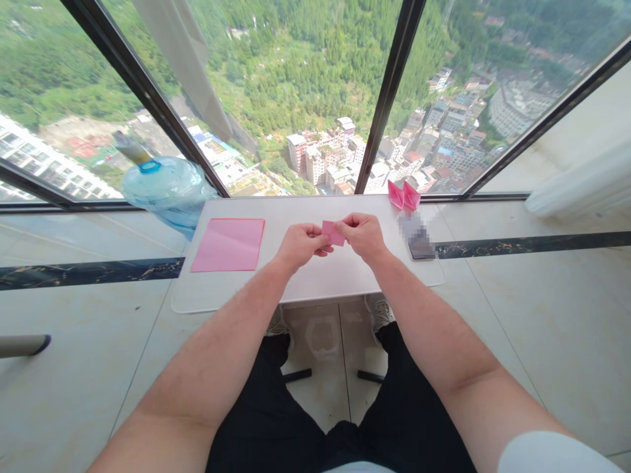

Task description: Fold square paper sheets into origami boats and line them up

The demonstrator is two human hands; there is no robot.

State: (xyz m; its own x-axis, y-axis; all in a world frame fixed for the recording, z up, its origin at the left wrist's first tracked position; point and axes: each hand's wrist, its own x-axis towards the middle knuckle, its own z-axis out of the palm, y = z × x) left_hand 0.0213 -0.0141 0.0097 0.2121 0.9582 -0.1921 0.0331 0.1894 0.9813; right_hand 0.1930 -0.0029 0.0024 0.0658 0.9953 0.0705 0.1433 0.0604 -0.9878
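Note:
A small folded piece of pink paper [334, 232] is held above the middle of the white table. My left hand [306, 244] pinches its left edge between thumb and fingers. On the other side, my right hand [362, 234] grips the upper right part of the same paper. The fingers cover both sides of it, so its exact folds cannot be made out. To the left lies a stack of square pink paper sheets [229, 244] with a thin orange-red edge showing.
Folded pink paper shapes [404, 196] stand at the table's back right, behind a partly blurred phone-like object [422, 244]. A large blue water bottle [167, 187] leans by the white table's [305, 286] left rear corner. Tall windows rise behind.

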